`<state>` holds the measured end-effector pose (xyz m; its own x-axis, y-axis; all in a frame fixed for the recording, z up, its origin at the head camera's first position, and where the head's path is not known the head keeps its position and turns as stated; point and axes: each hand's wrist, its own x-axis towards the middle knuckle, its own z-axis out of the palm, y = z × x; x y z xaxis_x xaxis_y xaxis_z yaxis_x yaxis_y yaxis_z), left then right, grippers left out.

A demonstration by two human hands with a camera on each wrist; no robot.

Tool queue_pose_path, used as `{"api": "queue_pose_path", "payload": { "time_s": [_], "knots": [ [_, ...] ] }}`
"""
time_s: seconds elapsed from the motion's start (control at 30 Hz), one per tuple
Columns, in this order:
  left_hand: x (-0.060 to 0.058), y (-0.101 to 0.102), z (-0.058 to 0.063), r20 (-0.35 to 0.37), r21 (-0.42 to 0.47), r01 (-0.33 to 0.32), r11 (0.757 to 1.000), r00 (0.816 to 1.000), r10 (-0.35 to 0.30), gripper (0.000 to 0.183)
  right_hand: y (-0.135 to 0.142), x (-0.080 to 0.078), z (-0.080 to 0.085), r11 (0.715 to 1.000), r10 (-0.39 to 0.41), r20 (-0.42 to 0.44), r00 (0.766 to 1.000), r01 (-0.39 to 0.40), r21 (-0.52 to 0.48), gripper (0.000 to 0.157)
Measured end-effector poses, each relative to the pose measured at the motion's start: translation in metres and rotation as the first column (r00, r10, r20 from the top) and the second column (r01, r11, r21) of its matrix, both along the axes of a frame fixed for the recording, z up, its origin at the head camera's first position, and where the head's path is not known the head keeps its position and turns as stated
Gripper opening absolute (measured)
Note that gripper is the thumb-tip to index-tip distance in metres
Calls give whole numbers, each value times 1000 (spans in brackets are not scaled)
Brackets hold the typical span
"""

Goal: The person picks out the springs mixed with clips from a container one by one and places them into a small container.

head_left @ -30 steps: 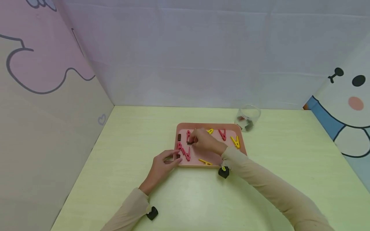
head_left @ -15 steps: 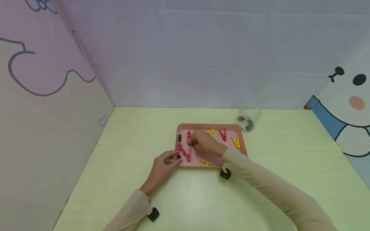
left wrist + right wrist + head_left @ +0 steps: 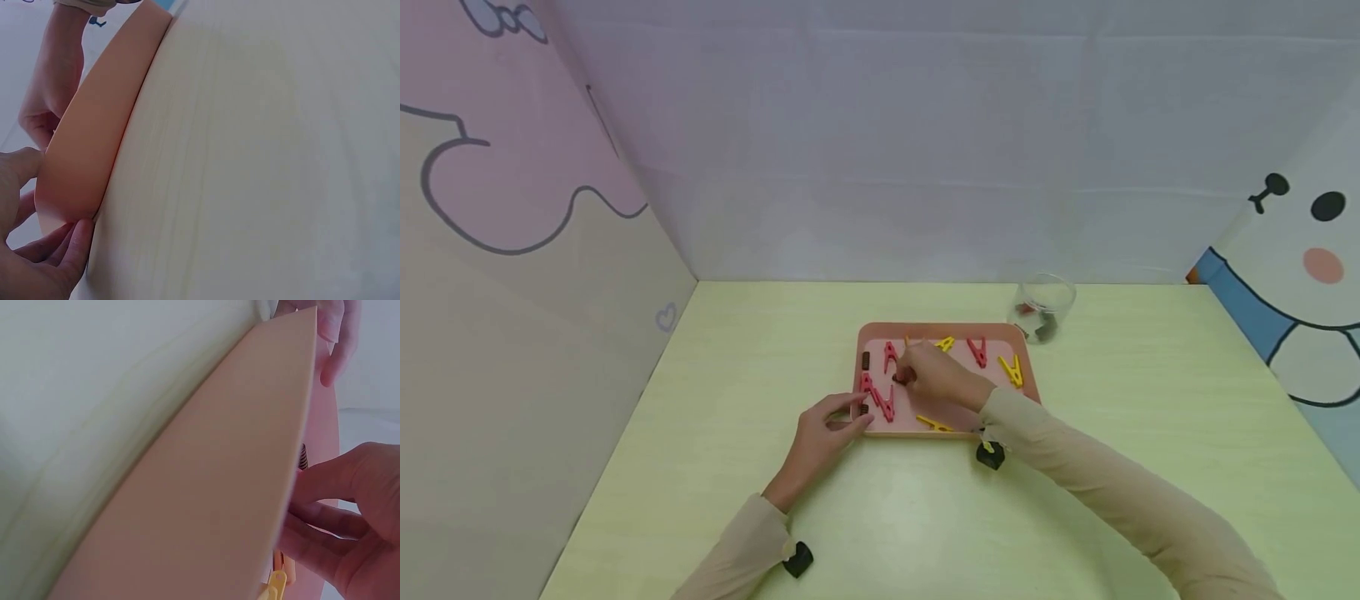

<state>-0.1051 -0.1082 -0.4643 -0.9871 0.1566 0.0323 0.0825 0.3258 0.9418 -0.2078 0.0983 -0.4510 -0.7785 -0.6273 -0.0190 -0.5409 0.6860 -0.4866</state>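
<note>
From the head camera, I see a person's right hand (image 3: 936, 371) over a shallow salmon-pink rectangular tray (image 3: 936, 328) on a pale yellow-green wood-grained worktop (image 3: 895, 517). Its grip pinches a small dark piece (image 3: 897, 380), mostly covered by the fingers, over the left half of the tray. The left hand (image 3: 814, 431) grips the tray by its left side, near the front corner. The tray has rounded corners, raised walls and a lighter pink floor. Red V-shaped clips (image 3: 977, 352) and yellow V-shaped clips (image 3: 1011, 369) lie scattered inside, and a dark brown oblong block (image 3: 866, 361) sits along the left wall. A clear round cup (image 3: 1066, 310) with dark and reddish bits in it stands behind the right rear corner.

From the left wrist, the tray's outer wall looks smooth and matte; the thumb presses low on it while a finger touches the rim.

From the right wrist, that wall hides part of the fingertips. A dark ridged piece (image 3: 303, 456) shows just beside them; whether it is the pinched one, I cannot tell.
</note>
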Motion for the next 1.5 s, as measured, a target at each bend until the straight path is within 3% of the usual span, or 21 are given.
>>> {"api": "queue_pose_path", "payload": {
  "time_s": [0.1,0.27,0.37,0.83,1.13,1.37,1.5],
  "knots": [
    [0,0,-2,-9,-3,-6,1000,1000,6,37,0,0,0,1000,10,-10,1000,-11,-23,13],
    [-8,-4,-26,-25,-8,-14,1000,1000,14,38,-1,0,-1,999,42,-49,998,-43,-29,20],
    [-11,-6,-34,-36,-5,-5,1000,999,4,39,-2,-1,-2,998,63,-59,996,-64,-18,24],
    [-10,-6,-33,5,25,-12,1000,1000,12,40,-2,-1,-5,994,106,-26,994,-106,-16,16],
    [-11,-7,-34,14,-10,-1,1000,1000,1,40,3,1,0,1000,15,65,998,-14,-17,13],
    [-12,-7,-35,15,0,-2,1000,1000,2,40,12,1,8,988,76,2,997,-75,-134,20],
    [-12,-7,-36,15,0,-3,1000,1000,3,40,17,0,11,985,73,-23,997,-75,-158,17]
  ]
}}
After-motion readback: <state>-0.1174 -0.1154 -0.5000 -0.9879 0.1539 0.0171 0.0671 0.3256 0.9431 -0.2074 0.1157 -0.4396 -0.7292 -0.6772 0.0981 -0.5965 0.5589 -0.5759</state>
